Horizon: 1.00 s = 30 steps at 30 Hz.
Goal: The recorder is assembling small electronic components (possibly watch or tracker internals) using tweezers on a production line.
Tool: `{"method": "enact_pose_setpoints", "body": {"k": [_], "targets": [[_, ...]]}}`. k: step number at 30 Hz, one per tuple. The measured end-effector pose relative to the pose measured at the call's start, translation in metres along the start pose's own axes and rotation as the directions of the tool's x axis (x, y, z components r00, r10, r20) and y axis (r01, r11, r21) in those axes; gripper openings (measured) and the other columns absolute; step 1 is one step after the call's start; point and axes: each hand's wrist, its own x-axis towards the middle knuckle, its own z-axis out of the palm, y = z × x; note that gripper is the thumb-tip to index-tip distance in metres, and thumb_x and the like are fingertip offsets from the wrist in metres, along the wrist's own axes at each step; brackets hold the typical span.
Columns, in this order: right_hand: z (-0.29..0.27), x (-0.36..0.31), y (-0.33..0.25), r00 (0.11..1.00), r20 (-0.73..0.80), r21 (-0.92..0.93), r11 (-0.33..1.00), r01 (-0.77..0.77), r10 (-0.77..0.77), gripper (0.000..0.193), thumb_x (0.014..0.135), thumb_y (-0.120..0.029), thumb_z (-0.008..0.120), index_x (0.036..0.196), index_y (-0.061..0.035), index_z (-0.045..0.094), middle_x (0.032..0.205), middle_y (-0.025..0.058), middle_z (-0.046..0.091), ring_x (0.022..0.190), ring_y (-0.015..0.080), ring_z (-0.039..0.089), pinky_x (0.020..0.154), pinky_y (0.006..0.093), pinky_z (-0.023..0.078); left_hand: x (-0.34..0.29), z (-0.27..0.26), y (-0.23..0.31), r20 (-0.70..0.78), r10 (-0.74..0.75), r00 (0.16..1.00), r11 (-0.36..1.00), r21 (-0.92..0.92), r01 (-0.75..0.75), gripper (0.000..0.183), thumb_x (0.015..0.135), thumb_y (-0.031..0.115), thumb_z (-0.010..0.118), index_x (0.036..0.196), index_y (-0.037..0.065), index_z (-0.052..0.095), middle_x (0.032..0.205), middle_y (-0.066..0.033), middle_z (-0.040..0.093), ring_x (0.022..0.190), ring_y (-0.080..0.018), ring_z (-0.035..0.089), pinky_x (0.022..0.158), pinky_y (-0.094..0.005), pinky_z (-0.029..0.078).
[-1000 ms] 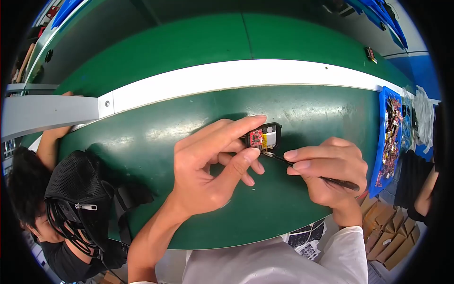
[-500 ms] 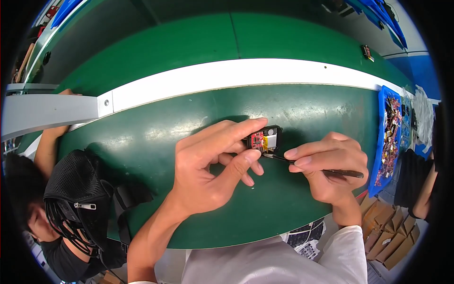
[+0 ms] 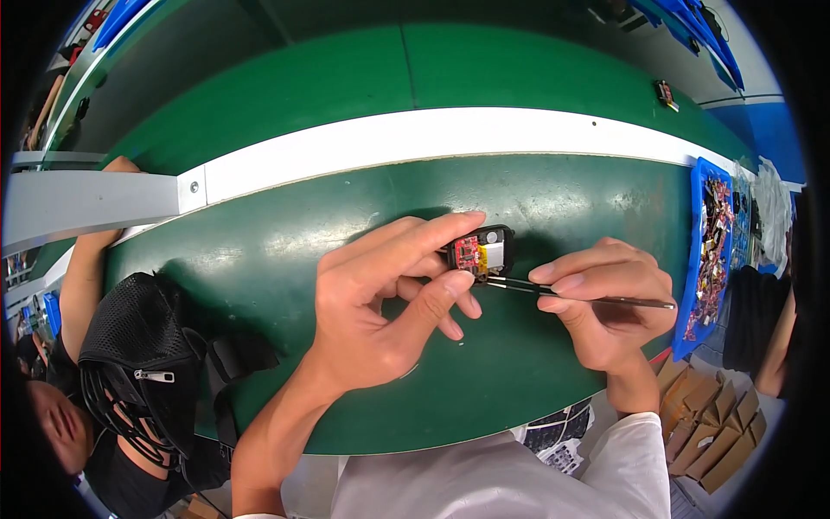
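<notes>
Over the middle of the green table (image 3: pixel 285 285), my left hand (image 3: pixel 380 298) grips a small black plastic housing (image 3: pixel 508 245) between thumb and fingers. Inside the housing sit a red circuit board (image 3: pixel 467 254) and a silver battery cell (image 3: pixel 496 254) with yellow tape at its edge. My right hand (image 3: pixel 609 298) pinches a pair of dark tweezers (image 3: pixel 523 288). Their slim tips are slightly apart and reach the housing's near edge, close to my left thumb. Whether the tips hold anything is too small to tell.
At the right, a blue tray (image 3: pixel 692 298) holds many small red boards and parts. A similar small assembly (image 3: pixel 665 93) lies beyond the white rail (image 3: pixel 519 131). A black mesh bag (image 3: pixel 138 337) stands at the left, beside another person. Cardboard boxes (image 3: pixel 713 424) are at lower right.
The tweezers have turned to a flatter angle, and both their arms now show with the tips apart. My left hand and the housing have shifted slightly left. The person at the left has moved.
</notes>
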Motion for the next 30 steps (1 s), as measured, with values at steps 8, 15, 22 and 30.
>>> {"method": "enact_pose_setpoints", "body": {"k": [8, 15, 22, 30], "targets": [[-0.0002, -0.0005, 0.0009, 1.000, 0.023, -0.021, 1.000, 0.016, -0.015, 0.019, 0.076, -0.002, 0.089, 0.088, -0.0088, 0.076, 0.084, 0.0089, 0.080, 0.065, 0.0155, 0.074, 0.054, 0.0235, 0.046, 0.0002, -0.0009, -0.0012, 0.001, -0.006, 1.000, 1.000, -0.008, 0.006, 0.037, 0.097, -0.007, 0.063, 0.134, -0.012, 0.062, 0.098, -0.0197, 0.068, 0.076, -0.0258, 0.077, 0.052, -0.0277, 0.062], [-0.0002, -0.0011, 0.0010, 0.999, 0.037, -0.041, 0.999, 0.033, -0.031, 0.020, 0.076, -0.001, 0.088, 0.089, -0.0096, 0.076, 0.084, 0.0078, 0.080, 0.064, 0.0136, 0.073, 0.054, 0.0228, 0.045, 0.0006, -0.0004, -0.0013, 0.001, -0.010, 1.000, 1.000, -0.015, 0.010, 0.037, 0.097, -0.007, 0.063, 0.134, -0.011, 0.062, 0.100, -0.0197, 0.068, 0.077, -0.0257, 0.077, 0.053, -0.0276, 0.063], [-0.0004, -0.0023, 0.0018, 0.999, 0.037, -0.051, 0.998, 0.029, -0.027, 0.020, 0.077, 0.001, 0.087, 0.088, -0.0101, 0.075, 0.083, 0.0068, 0.080, 0.062, 0.0122, 0.072, 0.053, 0.0225, 0.044, 0.0007, 0.0004, -0.0014, 0.007, -0.001, 1.000, 1.000, -0.006, 0.001, 0.037, 0.097, -0.009, 0.063, 0.134, -0.011, 0.062, 0.100, -0.0190, 0.068, 0.077, -0.0260, 0.077, 0.053, -0.0273, 0.063], [-0.0050, -0.0025, 0.0035, 0.999, 0.039, -0.038, 0.999, 0.007, -0.006, 0.018, 0.079, 0.001, 0.085, 0.087, -0.0107, 0.074, 0.083, 0.0068, 0.080, 0.061, 0.0132, 0.072, 0.053, 0.0231, 0.045, 0.0041, 0.0050, -0.0015, 0.014, -0.001, 1.000, 1.000, 0.015, 0.001, 0.037, 0.096, -0.009, 0.063, 0.133, -0.011, 0.063, 0.101, -0.0195, 0.068, 0.077, -0.0260, 0.077, 0.053, -0.0272, 0.063]]}}
